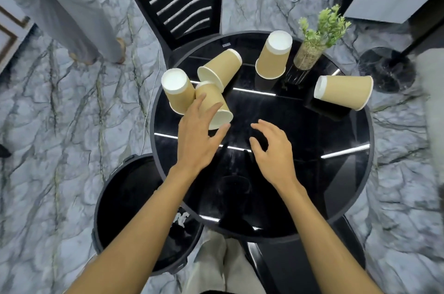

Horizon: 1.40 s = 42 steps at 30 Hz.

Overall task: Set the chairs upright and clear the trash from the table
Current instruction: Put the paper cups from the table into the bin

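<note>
Head view: five cups on the round surface, three clustered at ten o'clock, one at twelve, one at two. Left hand, fingers spread, lies on the nearest tipped cup. Right hand, fingers apart, holds nothing.

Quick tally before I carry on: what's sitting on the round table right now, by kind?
Paper cups upside down: 2
Paper cups lying on their side: 3
Glass vase with green plant: 1
Total: 6
</note>
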Tool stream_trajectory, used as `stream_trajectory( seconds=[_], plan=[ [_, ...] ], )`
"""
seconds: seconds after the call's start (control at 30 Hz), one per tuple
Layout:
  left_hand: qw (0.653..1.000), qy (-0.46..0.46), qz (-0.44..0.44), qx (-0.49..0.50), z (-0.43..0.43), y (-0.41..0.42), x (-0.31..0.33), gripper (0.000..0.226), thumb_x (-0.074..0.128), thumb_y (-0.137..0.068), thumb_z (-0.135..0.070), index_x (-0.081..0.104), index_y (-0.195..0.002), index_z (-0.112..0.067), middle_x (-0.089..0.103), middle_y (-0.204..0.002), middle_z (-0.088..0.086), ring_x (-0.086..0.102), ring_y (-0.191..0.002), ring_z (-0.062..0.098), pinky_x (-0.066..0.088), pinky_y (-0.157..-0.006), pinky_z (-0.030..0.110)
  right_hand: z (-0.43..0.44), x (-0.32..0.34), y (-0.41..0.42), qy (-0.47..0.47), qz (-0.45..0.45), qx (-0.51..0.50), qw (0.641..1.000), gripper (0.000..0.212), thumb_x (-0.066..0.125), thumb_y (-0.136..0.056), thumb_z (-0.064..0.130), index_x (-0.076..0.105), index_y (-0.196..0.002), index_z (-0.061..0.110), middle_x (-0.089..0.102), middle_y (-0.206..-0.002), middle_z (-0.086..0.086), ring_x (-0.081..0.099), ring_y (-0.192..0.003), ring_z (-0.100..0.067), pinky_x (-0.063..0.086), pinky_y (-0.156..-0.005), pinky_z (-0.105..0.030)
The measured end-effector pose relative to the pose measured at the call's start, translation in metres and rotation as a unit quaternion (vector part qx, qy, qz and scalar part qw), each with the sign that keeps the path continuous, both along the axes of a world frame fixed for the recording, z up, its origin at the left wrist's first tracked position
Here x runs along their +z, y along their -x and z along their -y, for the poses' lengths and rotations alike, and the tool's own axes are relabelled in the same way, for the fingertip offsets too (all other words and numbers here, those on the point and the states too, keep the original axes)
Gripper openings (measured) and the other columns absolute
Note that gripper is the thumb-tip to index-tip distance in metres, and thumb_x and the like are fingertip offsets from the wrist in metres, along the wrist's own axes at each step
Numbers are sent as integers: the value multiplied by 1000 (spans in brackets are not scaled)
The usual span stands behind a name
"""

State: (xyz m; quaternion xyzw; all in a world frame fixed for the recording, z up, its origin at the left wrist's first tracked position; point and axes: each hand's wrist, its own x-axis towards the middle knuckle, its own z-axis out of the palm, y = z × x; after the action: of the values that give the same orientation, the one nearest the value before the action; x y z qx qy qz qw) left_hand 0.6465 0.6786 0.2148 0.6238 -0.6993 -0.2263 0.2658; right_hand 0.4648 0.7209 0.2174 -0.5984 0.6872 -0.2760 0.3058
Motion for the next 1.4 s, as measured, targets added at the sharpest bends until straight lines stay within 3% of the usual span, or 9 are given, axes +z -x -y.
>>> stream_trajectory(
  seconds=[0.17, 0.3, 0.4, 0.53, 0.77, 0.93, 1.07, 1.23, 1.4],
  plan=[
    [999, 0, 9, 52, 13, 21, -20, 45, 65, -85, -56, 60, -123, -35, 28, -158, -3, 26, -145, 18, 38, -108, 48, 19, -12, 3, 1, 1, -19, 1000, 34, 60, -94, 23, 61, -128, 22, 53, -140, 7, 40, -133, -8, 16, -97, 6],
    [992, 22, -26, 120, 15, 31, -23, 34, 75, -80, -45, 65, -106, -26, 42, -148, -6, 35, -139, 17, 51, -90, 41, 23, -17, 7, 11, 2, -32, 999, 35, 60, -94, 24, 60, -130, 23, 51, -141, 8, 36, -133, -3, 16, -99, 4],
    [989, 41, -57, 130, 8, 31, -19, 24, 77, -78, -38, 68, -98, -27, 47, -142, -9, 38, -135, 11, 46, -90, 27, 22, -15, 9, 28, -5, -34, 999, 39, 61, -94, 26, 57, -132, 24, 48, -145, 7, 32, -134, -2, 23, -112, -18],
    [991, 58, -83, 90, -12, 32, -12, 25, 80, -78, -33, 72, -100, -25, 50, -141, -10, 38, -137, 9, 26, -97, 3, 18, -2, 28, 63, -83, -51, 993, 40, 61, -93, 27, 58, -132, 22, 45, -148, 1, 32, -141, -19, 25, -113, -40],
    [988, 101, -104, -47, -8, 66, 6, 29, 80, -77, -29, 73, -104, -21, 52, -141, -5, 39, -140, 17, 39, -105, 23, 37, 13, 100, 96, -203, -110, 968, 41, 65, -88, 31, 61, -128, 19, 49, -145, -6, 35, -139, -28, 26, -113, -49],
    [989, 80, -101, -74, 18, 98, 11, 31, 78, -77, -33, 71, -107, -28, 48, -143, -12, 35, -142, 10, 42, -97, 22, 65, 12, 145, 82, -251, -108, 958, 45, 69, -84, 35, 61, -126, 19, 45, -148, -9, 28, -143, -32, 21, -116, -52],
    [990, 71, -91, -82, 32, 110, 3, 31, 79, -77, -34, 71, -107, -30, 46, -143, -16, 35, -141, 8, 35, -95, 14, 83, 1, 163, 73, -290, -98, 949, 51, 70, -82, 39, 58, -129, 23, 39, -152, -8, 20, -147, -31, 13, -117, -58],
    [991, 68, -84, -78, 38, 111, -10, 31, 78, -77, -35, 71, -107, -30, 48, -143, -14, 35, -141, 8, 36, -96, 15, 107, -15, 175, 41, -330, -75, 940, 72, 73, -75, 51, 47, -139, 31, 29, -157, -7, 11, -149, -31, 3, -116, -58],
    [992, 61, -80, -71, 34, 103, -17, 31, 77, -76, -36, 72, -106, -29, 49, -143, -13, 35, -141, 7, 29, -99, 7, 115, -23, 179, 49, -334, -82, 938, 72, 80, -70, 48, 50, -133, 33, 43, -147, -6, 23, -144, -31, 19, -112, -59]
  ],
)
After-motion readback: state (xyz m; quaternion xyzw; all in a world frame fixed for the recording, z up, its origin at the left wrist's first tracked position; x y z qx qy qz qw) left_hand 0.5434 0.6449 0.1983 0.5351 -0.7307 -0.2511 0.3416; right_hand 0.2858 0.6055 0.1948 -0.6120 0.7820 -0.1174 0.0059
